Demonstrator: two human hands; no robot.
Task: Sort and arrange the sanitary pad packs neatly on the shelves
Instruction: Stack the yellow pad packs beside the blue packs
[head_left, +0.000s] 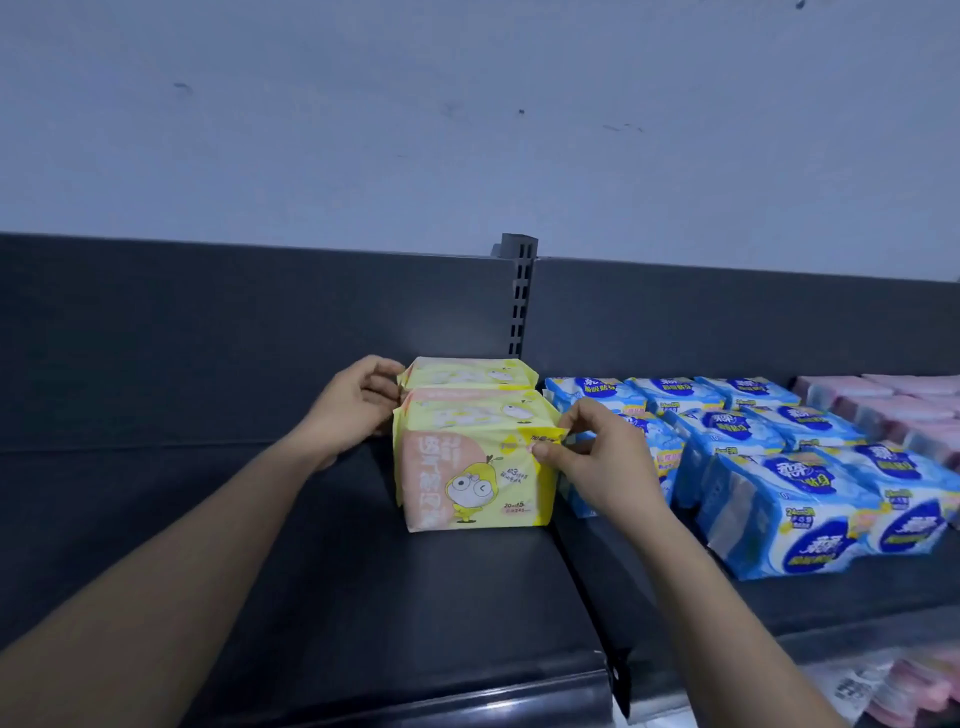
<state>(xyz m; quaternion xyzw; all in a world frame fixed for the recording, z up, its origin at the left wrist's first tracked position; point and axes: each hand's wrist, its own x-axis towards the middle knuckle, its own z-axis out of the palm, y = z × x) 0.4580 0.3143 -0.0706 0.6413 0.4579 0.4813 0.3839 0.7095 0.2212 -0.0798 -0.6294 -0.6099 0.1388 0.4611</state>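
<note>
Two yellow pad packs stand one behind the other on the dark top shelf (291, 545), close to its right end. The front yellow pack (470, 478) shows a cartoon pear figure; the rear yellow pack (467, 374) sits against the back panel. My left hand (353, 410) presses the left side of the packs, fingers curled at their upper left corners. My right hand (592, 457) pinches the front pack's upper right corner. Blue pad packs (779, 499) lie in rows on the neighbouring shelf section to the right.
Pink pad packs (904, 410) fill the far right of the shelf, and more pink packs (909, 691) show on a lower shelf at bottom right. A slotted grey upright (521, 296) divides the two shelf sections. The dark back panel rises behind everything.
</note>
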